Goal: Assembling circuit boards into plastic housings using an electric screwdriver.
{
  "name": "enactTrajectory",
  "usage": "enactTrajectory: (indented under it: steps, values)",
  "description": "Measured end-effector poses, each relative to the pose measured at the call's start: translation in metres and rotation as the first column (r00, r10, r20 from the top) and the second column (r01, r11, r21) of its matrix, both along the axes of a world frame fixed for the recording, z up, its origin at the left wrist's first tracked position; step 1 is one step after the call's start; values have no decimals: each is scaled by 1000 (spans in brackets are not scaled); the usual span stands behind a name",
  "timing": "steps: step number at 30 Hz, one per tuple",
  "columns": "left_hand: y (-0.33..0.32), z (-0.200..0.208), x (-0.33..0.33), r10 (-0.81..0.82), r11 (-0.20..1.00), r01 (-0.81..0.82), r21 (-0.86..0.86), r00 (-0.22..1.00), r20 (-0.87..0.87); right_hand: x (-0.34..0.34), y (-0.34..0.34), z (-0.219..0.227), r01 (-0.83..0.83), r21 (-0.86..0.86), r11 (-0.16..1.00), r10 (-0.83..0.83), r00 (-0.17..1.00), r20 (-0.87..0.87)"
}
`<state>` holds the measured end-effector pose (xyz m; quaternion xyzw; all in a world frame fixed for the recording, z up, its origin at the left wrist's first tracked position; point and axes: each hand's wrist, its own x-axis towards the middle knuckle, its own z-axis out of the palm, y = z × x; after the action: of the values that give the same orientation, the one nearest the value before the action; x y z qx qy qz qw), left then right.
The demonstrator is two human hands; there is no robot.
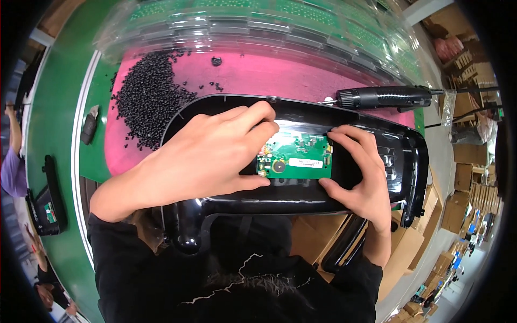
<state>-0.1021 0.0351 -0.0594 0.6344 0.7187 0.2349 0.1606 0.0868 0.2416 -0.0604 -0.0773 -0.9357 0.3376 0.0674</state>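
Observation:
A green circuit board [301, 153] with a white label and a round black part lies within a glossy black plastic housing [242, 206]. My left hand [226, 148] grips the board's left end, thumb at the lower corner and fingers at the upper one. At the opposite end, my right hand [358, 172] curls round the board with its thumb low and its fingertips on the upper corner. Whether the board rests on the housing floor or is held slightly above it, I cannot tell.
A heap of small black screws [148, 99] covers the left of the pink mat [253, 72]. Behind the housing lies a black electric screwdriver [382, 98]. Clear plastic trays [269, 27] of green boards stand at the back. Another black housing [46, 204] and other people are at far left.

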Motion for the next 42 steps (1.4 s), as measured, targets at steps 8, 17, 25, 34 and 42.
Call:
enactTrajectory:
  steps: [8,17,25,34,42]
  values:
    - [-4,-6,1,-30,999,33,31,995,-99,0,-4,1,-13,47,999,10,998,57]
    - [-20,13,-47,273,927,-206,313,943,-189,16,68,43,484,455,748,-415,875,-248]
    - [-27,-9,-78,192,972,-169,163,972,-135,-8,124,32,494,-450,744,-613,773,-164]
    - [-10,-11,-83,136,981,-126,145,989,-62,-70,39,37,-173,-904,392,-333,889,-315]
    - [-3,14,-48,92,864,-305,400,878,470,-52,-10,53,-573,-811,118,-339,744,-575]
